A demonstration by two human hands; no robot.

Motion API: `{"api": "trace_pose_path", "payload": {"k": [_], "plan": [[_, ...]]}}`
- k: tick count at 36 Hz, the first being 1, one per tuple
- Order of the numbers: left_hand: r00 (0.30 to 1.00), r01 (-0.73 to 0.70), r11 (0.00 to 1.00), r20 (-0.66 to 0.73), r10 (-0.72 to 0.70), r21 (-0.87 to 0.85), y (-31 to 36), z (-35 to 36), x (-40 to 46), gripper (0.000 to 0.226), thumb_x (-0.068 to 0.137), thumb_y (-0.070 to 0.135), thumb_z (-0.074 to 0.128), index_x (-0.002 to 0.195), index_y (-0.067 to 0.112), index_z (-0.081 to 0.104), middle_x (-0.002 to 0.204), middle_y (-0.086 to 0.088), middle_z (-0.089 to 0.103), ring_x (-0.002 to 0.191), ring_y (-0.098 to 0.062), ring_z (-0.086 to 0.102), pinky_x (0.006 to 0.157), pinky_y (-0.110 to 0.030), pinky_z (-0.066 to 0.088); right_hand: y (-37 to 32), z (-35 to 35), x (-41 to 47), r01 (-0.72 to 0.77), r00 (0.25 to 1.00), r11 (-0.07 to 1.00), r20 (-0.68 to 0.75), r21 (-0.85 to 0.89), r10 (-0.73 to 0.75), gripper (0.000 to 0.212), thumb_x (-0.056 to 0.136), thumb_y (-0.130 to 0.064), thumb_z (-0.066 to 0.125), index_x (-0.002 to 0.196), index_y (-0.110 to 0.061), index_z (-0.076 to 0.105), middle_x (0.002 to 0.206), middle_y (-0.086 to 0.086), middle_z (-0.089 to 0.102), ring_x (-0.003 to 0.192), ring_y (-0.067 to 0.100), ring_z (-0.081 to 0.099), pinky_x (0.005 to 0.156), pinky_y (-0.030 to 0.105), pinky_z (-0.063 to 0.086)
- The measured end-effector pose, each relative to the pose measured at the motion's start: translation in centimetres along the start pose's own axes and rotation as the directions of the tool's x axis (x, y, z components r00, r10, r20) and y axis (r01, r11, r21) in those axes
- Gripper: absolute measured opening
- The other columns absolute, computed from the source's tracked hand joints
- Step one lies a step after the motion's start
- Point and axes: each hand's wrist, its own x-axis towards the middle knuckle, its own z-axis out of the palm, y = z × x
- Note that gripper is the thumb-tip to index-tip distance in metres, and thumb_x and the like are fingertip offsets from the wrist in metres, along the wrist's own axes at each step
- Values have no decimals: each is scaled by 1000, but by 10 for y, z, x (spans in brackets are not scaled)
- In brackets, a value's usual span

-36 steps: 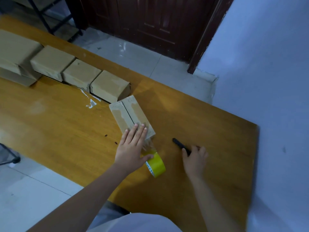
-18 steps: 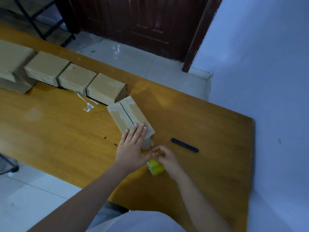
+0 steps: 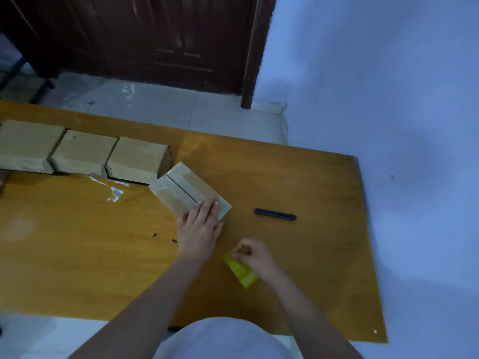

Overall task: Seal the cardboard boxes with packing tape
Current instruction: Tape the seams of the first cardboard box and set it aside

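Across the orange wooden table (image 3: 298, 255) the right hand (image 3: 255, 255) has left the black cutter (image 3: 275, 214) and now pinches the yellow tape roll (image 3: 241, 272); left hand (image 3: 201, 226) presses flat on the open-seamed cardboard box (image 3: 186, 189); taping looks imminent.

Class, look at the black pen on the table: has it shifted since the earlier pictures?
Yes. A second ago the right hand touched the black pen; it now lies farther from the near table edge, untouched.

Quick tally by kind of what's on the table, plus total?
Cardboard boxes: 4, three in a row and one under the left hand
Yellow tape roll: 1
Black cutter: 1
Total: 6
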Motion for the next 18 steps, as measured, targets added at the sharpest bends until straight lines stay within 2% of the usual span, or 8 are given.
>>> {"api": "trace_pose_path", "payload": {"k": [3,6,9,11,14,16,18], "plan": [[999,-2,999,44,3,-33,0,-5,6,44,88,36,48,117,8,68,124,-7,64,114,-22,45,87,-41,32,15,-1,-21,-45,993,992,-103,115,57,29,85,-9,67,70,-32,57,90,0,59,78,4,52,69,16,38],[995,-41,999,94,41,-3,-2,-6,6,43,82,31,69,118,7,66,123,-9,63,111,-25,45,86,-42,33,18,-4,-31,-79,970,978,-210,193,120,25,85,-10,68,72,-30,61,100,-1,59,89,8,55,74,19,40],[964,-34,999,265,24,34,-3,-5,2,63,72,28,82,127,5,60,128,-13,59,115,-28,43,87,-45,32,12,-4,-31,-114,947,966,-269,232,176,23,84,-10,68,71,-29,63,103,-4,59,96,14,56,77,23,41],[915,-21,997,403,-11,75,1,-16,4,75,75,28,79,140,6,46,140,-13,49,125,-28,40,92,-47,32,8,-3,-31,-116,930,958,-310,264,198,22,83,-9,69,70,-26,63,91,-5,62,88,13,57,76,25,41],[857,-105,979,515,0,175,9,-30,10,78,97,37,49,152,5,3,155,-15,15,140,-30,21,105,-47,28,-2,-6,-33,-108,906,942,-359,317,225,16,84,-8,68,72,-19,65,73,-3,61,71,10,56,63,15,41],[834,-149,973,551,28,176,14,-41,12,86,96,48,45,151,2,-4,153,-16,11,139,-32,19,107,-46,27,-10,-10,-35,-93,888,926,-391,365,243,8,84,-8,68,77,-13,67,73,-3,63,71,8,57,59,10,40],[806,-186,970,589,59,157,19,-52,13,95,91,61,46,150,2,2,150,-15,17,136,-32,23,106,-43,29,-20,-16,-37,-55,871,903,-422,426,252,4,83,-5,67,81,-8,68,74,-2,64,73,9,57,61,12,42]]}}
